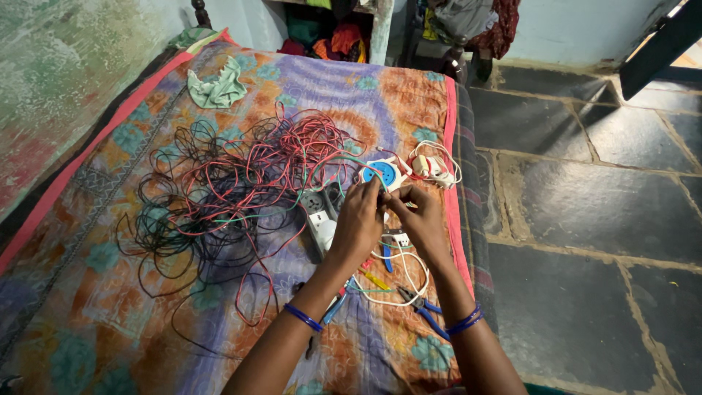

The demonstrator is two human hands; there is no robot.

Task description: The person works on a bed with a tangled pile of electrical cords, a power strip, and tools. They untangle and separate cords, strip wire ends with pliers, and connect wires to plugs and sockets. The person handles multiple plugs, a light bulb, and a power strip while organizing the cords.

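Bedspread underlies both hands pinching a wire between them.

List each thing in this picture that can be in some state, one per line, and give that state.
left hand: pinching something small, cannot tell what
right hand: fingertips meeting the left's
red and black wires: tangled, loose on the bedspread
blue-handled pliers: lying unheld
green cloth: crumpled
white socket strip: lying flat

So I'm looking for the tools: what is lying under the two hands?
Under the left hand and right hand lie a white cable, blue-handled pliers and a white switch module. Anything directly beneath the palms is hidden.
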